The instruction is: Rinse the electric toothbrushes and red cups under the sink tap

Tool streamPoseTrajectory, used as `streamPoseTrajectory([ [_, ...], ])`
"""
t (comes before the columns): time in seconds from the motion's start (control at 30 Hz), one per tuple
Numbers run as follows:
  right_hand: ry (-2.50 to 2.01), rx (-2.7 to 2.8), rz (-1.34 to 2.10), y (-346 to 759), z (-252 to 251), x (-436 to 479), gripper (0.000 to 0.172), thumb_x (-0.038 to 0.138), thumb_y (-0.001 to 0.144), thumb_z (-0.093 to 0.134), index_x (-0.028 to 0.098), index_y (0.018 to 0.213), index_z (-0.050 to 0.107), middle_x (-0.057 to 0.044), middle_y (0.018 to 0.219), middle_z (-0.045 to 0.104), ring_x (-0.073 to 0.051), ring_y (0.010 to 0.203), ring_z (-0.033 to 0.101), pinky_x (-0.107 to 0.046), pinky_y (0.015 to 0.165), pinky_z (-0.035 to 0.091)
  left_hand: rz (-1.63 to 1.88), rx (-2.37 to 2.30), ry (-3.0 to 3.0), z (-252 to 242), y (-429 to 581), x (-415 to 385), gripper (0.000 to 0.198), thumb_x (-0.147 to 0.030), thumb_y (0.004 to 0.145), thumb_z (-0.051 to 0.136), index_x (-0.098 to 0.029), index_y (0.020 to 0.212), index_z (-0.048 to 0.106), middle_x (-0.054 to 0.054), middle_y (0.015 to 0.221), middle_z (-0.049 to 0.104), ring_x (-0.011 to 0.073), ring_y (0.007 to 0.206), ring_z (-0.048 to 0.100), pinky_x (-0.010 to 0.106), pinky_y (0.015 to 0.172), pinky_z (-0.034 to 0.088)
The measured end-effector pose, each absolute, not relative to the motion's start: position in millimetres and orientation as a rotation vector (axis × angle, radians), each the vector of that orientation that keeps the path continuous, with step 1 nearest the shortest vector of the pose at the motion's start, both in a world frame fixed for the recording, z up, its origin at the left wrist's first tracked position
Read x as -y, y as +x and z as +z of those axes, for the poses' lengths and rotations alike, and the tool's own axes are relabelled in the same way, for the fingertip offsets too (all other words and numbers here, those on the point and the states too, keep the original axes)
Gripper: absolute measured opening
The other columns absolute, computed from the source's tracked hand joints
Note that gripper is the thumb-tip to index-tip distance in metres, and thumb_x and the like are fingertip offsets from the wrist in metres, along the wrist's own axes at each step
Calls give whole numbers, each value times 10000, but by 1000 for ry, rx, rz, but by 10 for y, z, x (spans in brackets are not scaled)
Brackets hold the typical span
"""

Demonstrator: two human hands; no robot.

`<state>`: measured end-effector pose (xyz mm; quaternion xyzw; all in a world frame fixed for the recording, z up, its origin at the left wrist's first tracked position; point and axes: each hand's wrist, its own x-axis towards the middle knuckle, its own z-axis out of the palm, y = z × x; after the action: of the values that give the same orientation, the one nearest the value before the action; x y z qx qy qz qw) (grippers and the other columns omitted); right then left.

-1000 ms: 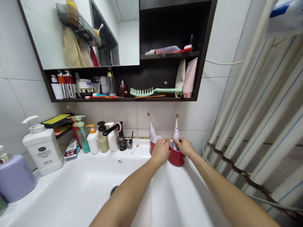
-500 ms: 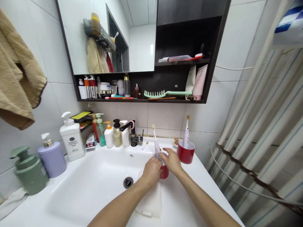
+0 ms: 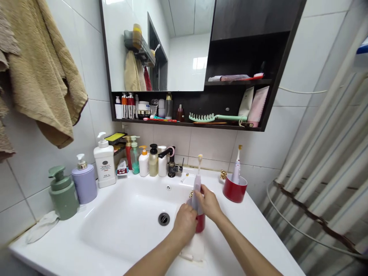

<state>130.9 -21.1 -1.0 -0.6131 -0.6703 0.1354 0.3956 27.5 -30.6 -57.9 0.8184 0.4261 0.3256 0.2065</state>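
Note:
My left hand is wrapped around the side of a red cup at the right rim of the sink. An electric toothbrush, pale pink with a yellowish head, stands upright at the cup's mouth. My right hand pinches its handle between thumb and fingers. How far the handle reaches into the cup is hidden by my hands. Below the left hand lies a white cloth, partly covered by the forearm. To the right, a second red cup holds another electric toothbrush.
The white sink with its drain is to the left. A black faucet stands at the back beside several pump bottles. The mirror cabinet hangs above. Pale pipes or a folded curtain border the right side.
The view has swung left, so things sit farther right. My right fingers, earlier spread at the cup's rim, now close around the toothbrush handle. The left hand stays on the cup.

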Motion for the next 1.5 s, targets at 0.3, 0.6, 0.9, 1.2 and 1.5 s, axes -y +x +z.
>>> streamPoseTrajectory([
  [0.3, -1392, 1491, 933, 1221, -90, 804, 249, 391, 714, 294, 178, 726, 422, 24, 552, 448, -104, 511, 441, -211, 485, 361, 1281, -717, 1008, -182, 270, 159, 263, -347, 625, 456, -128, 760, 514, 60, 689, 558, 143, 663, 517, 279, 664, 364],
  [0.6, -1281, 1355, 1471, 1094, -381, 789, 252, 395, 670, 375, 170, 781, 395, 41, 557, 405, -56, 391, 370, -198, 379, 327, 1155, -683, 721, -287, 185, 65, 133, -226, 583, 530, -109, 595, 469, 11, 511, 538, 99, 492, 525, 229, 566, 382],
  [0.9, -1412, 1445, 1323, 1069, -380, 758, 253, 344, 705, 301, 166, 855, 399, 40, 553, 388, -59, 373, 377, -189, 346, 323, 1261, -713, 645, -253, 230, 54, 114, -210, 589, 513, -116, 609, 451, 7, 490, 539, 94, 466, 518, 225, 531, 386],
  [1.2, -1278, 1294, 1496, 1009, -357, 767, 229, 391, 688, 329, 188, 785, 369, 61, 518, 385, -55, 333, 386, -181, 310, 296, 1302, -680, 586, -253, 220, 63, 113, -198, 563, 524, -121, 588, 446, -13, 470, 515, 82, 457, 505, 214, 520, 378],
  [1.5, -1230, 1222, 1561, 983, -293, 803, 238, 406, 684, 352, 188, 782, 350, 67, 524, 380, -35, 326, 349, -171, 315, 285, 1286, -629, 590, -243, 204, 53, 126, -207, 561, 532, -128, 599, 441, -10, 482, 520, 87, 468, 506, 224, 530, 381],
])
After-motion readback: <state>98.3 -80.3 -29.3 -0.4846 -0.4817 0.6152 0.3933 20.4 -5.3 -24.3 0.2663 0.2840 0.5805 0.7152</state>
